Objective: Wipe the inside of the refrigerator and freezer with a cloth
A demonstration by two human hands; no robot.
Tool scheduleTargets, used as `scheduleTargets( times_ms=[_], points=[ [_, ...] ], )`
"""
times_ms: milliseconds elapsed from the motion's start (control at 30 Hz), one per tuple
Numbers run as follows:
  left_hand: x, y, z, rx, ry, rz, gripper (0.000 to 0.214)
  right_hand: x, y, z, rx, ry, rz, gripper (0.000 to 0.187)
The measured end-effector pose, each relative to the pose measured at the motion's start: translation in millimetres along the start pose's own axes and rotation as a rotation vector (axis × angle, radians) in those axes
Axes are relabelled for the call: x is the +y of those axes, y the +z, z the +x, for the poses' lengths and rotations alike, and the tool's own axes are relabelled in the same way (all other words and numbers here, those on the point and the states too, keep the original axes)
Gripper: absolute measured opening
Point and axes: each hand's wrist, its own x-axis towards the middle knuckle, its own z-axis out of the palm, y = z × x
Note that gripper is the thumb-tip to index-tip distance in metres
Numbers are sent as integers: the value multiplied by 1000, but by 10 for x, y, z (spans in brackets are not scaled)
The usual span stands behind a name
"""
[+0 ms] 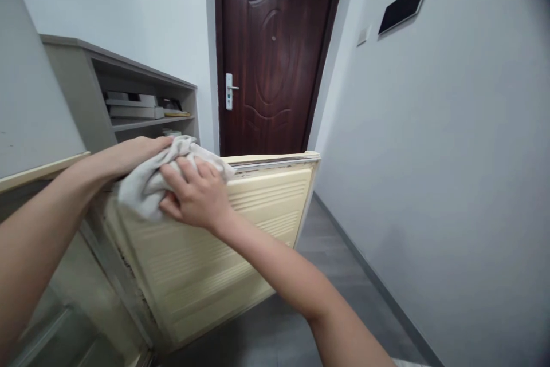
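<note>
A pale yellow freezer or fridge door stands swung open, its ribbed inner face toward me. Dark grime marks the seal along its top and hinge-side edges. My right hand grips a crumpled, whitish cloth and presses it against the top edge near the hinge side. Just behind the cloth, my left hand reaches over the top of the door. Its fingers are mostly hidden, so their grip does not show. Part of the cabinet interior is visible at lower left.
A grey shelf unit with boxes stands behind on the left. Beyond the open panel is a dark red-brown house door with a silver handle. A grey wall bounds the right side, above grey flooring.
</note>
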Motion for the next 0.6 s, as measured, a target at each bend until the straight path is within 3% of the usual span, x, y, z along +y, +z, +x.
scheduleTargets(
  times_ms=[133, 400, 600],
  points=[
    [148, -35, -124, -213, -94, -18, 57, 571, -75, -145, 11, 120, 12, 42],
    [174, -60, -134, -187, -138, 100, 56, 1881, -363, -655, 132, 373, -40, 35],
    [164, -49, -128, -193, -123, 87, 57, 2459, -522, -794, 68, 384, 2, 31]
  ],
)
